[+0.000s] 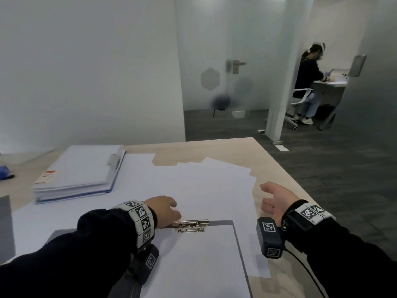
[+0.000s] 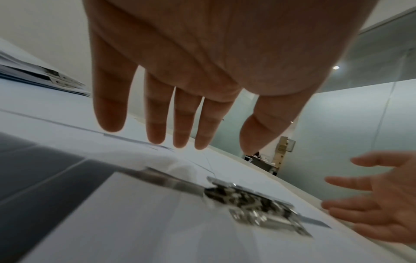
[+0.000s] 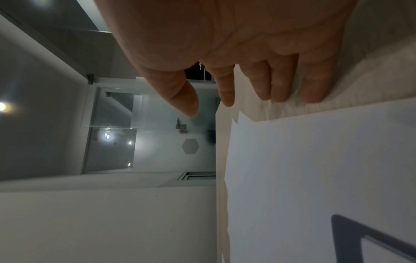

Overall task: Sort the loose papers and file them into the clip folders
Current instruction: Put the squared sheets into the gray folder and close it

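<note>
Nearest the person lies a grey clip folder (image 1: 238, 237) on the table (image 1: 268, 160), a white sheet (image 1: 202, 261) already under its metal clip (image 1: 191, 225). The left hand (image 1: 164, 209) hovers just beyond the clip's left end, palm down; the left wrist view shows its fingers (image 2: 157, 110) straight and spread above the paper, holding nothing. The right hand (image 1: 277, 203) is off to the right of the folder, over the bare wood at the table's edge, palm turned inward, fingers relaxed and apart, also holding nothing.

Beyond the hands, loose papers (image 1: 193, 181) spread across the middle of the table, overlapping at slightly different angles, some running under the folder. At the far left a stack of clip folders (image 1: 79, 171) with sheets inside rests partly on those papers. A blue object (image 1: 4, 169) sits at the left edge.

Farther off stands a frosted glass door (image 1: 223, 61), and through an opening to its right another person (image 1: 309, 78) sits at a desk.
</note>
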Demonstrator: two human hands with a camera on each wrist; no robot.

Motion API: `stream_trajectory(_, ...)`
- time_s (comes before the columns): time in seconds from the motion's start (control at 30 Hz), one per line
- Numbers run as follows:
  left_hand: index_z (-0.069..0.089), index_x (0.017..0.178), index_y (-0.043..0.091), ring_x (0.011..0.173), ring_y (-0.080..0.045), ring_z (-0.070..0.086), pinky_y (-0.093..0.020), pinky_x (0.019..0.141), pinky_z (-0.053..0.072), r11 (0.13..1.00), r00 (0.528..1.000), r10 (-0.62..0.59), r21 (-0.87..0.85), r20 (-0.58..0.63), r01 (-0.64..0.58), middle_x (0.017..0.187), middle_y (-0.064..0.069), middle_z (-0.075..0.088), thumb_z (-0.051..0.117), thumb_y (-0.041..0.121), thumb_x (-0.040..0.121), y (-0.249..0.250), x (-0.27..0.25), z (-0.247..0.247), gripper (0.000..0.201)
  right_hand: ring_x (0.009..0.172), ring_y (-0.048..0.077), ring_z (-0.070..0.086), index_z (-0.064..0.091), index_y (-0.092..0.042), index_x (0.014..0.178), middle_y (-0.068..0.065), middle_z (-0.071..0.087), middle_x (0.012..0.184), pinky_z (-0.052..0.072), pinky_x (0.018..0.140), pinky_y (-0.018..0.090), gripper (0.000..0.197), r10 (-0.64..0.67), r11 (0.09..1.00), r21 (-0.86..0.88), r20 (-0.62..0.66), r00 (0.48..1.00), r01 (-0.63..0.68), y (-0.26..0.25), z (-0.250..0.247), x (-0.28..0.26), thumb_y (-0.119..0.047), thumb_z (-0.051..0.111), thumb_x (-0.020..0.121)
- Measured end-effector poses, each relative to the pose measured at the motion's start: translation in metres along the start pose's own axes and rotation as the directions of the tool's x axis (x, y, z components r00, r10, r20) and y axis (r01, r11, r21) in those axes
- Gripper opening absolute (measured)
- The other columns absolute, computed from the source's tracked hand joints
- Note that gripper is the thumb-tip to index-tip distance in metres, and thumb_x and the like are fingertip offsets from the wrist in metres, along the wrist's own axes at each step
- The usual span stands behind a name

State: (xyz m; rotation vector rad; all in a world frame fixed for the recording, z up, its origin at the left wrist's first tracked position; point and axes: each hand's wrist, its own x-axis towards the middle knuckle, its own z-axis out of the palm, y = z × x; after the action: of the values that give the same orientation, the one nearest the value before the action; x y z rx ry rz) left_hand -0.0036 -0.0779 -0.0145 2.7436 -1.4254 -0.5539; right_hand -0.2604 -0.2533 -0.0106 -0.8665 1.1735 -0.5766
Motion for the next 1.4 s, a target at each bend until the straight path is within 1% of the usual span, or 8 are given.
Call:
stream_trajectory(0.33,0.056,0.125,0.011,0.097,-0.022,0.052,-0.029,0.082,0.039,0.996,0.993,-0.087,0.025,0.079,0.085,0.105,-0.001,0.055,0.049,0.04,0.092,0.026,0.042,0.003,0.044,0.135,0.041,0.04,0.045,-0.009,0.138,0.021,0.035,0.15,0.039,0.098,0.044,0.066,0.037,0.985,-0.17,-0.02,0.999,-0.04,-0.013,0.029,0.02,-0.037,0.064,0.082)
stream_trajectory(0.4,0.056,0.121,0.014,0.094,-0.022,0.052,-0.03,0.082,0.041,0.996,0.994,-0.084,0.037,0.075,0.081,0.102,0.0,0.054,0.05,0.043,0.089,0.027,0.042,0.005,0.043,0.098,0.04,0.067,0.048,-0.009,0.13,0.02,0.062,0.123,0.046,0.08,0.037,0.058,0.017,0.973,-0.229,-0.011,1.0,-0.019,-0.017,0.038,0.024,-0.038,0.064,0.082)
stream_trajectory(0.47,0.054,0.111,0.021,0.095,-0.024,0.055,-0.033,0.084,0.044,0.994,0.994,-0.079,0.081,0.081,0.073,0.104,-0.001,0.057,0.051,0.05,0.081,0.027,0.043,0.007,0.042,0.052,0.021,0.041,0.053,-0.011,0.119,0.009,0.048,0.078,0.033,0.057,0.026,0.048,-0.005,0.954,-0.301,-0.005,1.0,0.003,-0.021,0.046,0.028,-0.038,0.064,0.081)
stream_trajectory(0.57,0.049,0.107,0.025,0.102,-0.027,0.056,-0.038,0.092,0.046,0.995,0.995,-0.055,0.083,0.089,0.047,0.115,-0.002,0.06,0.048,0.055,0.073,0.022,0.047,0.009,0.045,0.055,0.017,0.029,0.053,-0.011,0.11,0.008,0.048,0.079,0.024,0.053,0.025,0.044,0.012,0.944,-0.33,0.012,1.0,-0.008,-0.023,0.054,0.034,-0.04,0.066,0.079)
stream_trajectory(0.67,0.048,0.131,0.022,0.119,-0.027,0.052,-0.038,0.101,0.042,0.999,0.996,-0.029,-0.041,0.078,0.033,0.134,-0.002,0.055,0.052,0.052,0.081,0.014,0.053,0.005,0.058,0.071,0.02,0.036,0.051,-0.014,0.095,0.025,0.058,0.129,0.029,0.061,0.028,0.035,0.029,0.942,-0.334,0.041,0.999,-0.013,-0.027,0.056,0.038,-0.04,0.069,0.08)
stream_trajectory(0.9,0.036,0.144,0.024,0.131,-0.04,0.041,-0.049,0.109,0.033,0.975,0.972,-0.221,-0.022,0.081,0.223,0.144,-0.014,0.038,0.049,0.066,0.07,-0.011,0.069,-0.003,0.086,0.06,0.022,0.036,0.053,-0.016,0.091,0.004,0.042,0.067,0.033,0.062,0.032,0.036,-0.046,0.88,-0.474,-0.032,0.998,0.025,-0.03,0.048,0.057,-0.046,0.067,0.078)
stream_trajectory(1.27,0.036,0.141,0.02,0.129,-0.036,0.044,-0.043,0.099,0.038,0.985,0.98,-0.171,0.0,0.104,0.172,0.143,-0.009,0.038,0.058,0.06,0.078,-0.006,0.071,-0.007,0.078,0.094,0.02,0.059,0.058,-0.027,0.098,0.007,0.064,0.112,0.044,0.083,0.039,0.025,-0.059,0.825,-0.555,0.098,0.993,0.104,-0.029,0.102,0.076,-0.045,0.066,0.083)
stream_trajectory(1.4,0.03,0.14,0.016,0.104,-0.029,0.055,-0.035,0.08,0.04,0.992,0.991,-0.115,-0.04,0.07,0.118,0.114,-0.004,0.054,0.067,0.05,0.078,-0.014,0.059,-0.017,0.08,0.077,0.027,0.059,0.056,-0.016,0.086,0.005,0.053,0.08,0.04,0.067,0.03,0.025,-0.112,0.774,-0.619,0.07,0.991,0.131,-0.035,0.112,0.079,-0.04,0.064,0.087)
